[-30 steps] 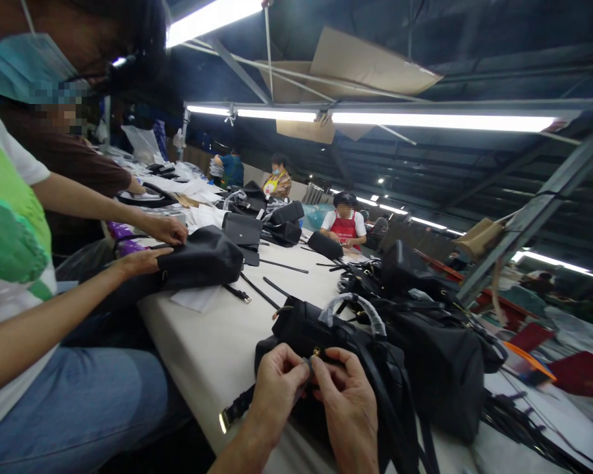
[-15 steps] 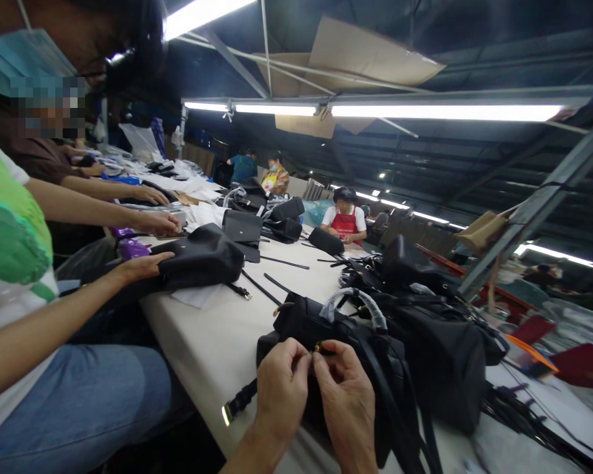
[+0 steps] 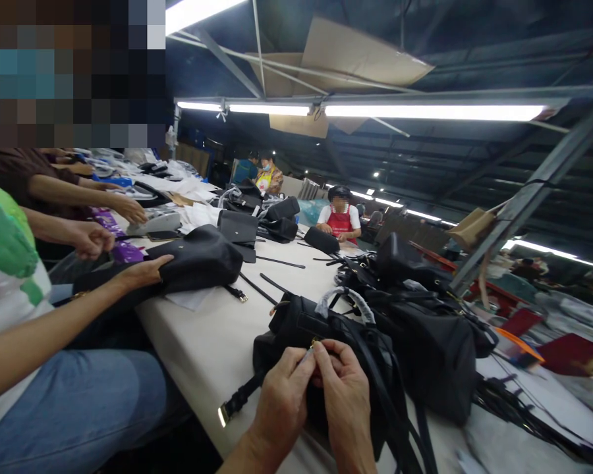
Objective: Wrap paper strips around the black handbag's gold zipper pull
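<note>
A black handbag lies on the table before me, its handle wrapped in clear plastic. My left hand and my right hand meet over its near side, fingertips pinched together. A small gold-coloured metal fitting shows at my right thumb and fingertips. What my left fingertips pinch is too small to make out. To the left, a strap with a gold buckle sticks out from the bag past the table edge. Another black strap runs down the right side, beside my right hand.
On my left a co-worker's hand rests on another black bag. More black bags are piled to the right, near loose straps. The white table stretches away, carrying straps and papers. A slanted metal post rises at right.
My hands stay at the bag's fitting, the fingers shifting slightly. The co-worker's far hand has drawn back left, away from the other bag. The view has shifted a little.
</note>
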A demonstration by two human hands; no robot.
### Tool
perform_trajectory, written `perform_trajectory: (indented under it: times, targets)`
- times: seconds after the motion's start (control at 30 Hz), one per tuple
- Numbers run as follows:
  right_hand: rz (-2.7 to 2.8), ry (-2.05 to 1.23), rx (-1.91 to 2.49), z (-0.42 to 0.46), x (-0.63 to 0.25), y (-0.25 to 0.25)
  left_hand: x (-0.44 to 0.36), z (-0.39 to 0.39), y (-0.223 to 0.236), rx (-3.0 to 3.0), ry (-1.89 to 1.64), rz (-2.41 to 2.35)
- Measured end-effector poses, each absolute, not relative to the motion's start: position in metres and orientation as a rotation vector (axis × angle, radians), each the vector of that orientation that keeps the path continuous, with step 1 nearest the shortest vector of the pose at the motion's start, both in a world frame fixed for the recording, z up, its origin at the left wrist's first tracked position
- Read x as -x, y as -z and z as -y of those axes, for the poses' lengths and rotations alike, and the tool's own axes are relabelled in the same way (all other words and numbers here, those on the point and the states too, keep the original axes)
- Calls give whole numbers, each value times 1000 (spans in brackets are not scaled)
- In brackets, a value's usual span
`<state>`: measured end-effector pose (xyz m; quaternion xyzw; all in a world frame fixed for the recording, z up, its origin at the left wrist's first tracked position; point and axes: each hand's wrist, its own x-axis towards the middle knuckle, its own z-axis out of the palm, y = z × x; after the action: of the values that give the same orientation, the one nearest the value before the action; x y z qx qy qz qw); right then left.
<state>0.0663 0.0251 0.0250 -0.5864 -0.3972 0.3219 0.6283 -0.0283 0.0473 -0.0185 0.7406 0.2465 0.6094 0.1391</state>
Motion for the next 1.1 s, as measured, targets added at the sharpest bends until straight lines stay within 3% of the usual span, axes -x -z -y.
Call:
perform_trajectory:
  times: [0.13, 0.37, 0.53, 0.73, 0.87, 1.0, 1.1]
  targets:
    - [850, -747, 1290, -28, -69, -24, 33, -41, 6, -1989, -1629, -645]
    - [965, -665, 1316, -25, -71, -22, 50, -49, -25, -1231, -1050, -760]
    - [1109, -421, 1406, -17, -65, -23, 42, -59, -27, -1268, -722, -857]
    - [1249, -146, 1578, -5, -77, -30, 29, -63, -23, -1300, -722, -815]
    - [1207, 52, 1700, 62, -131, -45, 23, -69, -16, -1250, -759, -914]
    - [580, 298, 2131, 172, -232, -59, 21, -66, -15, -1172, -774, -951]
    - [362, 215, 2272, 238, -295, -61, 20, -62, -20, -1157, -798, -949]
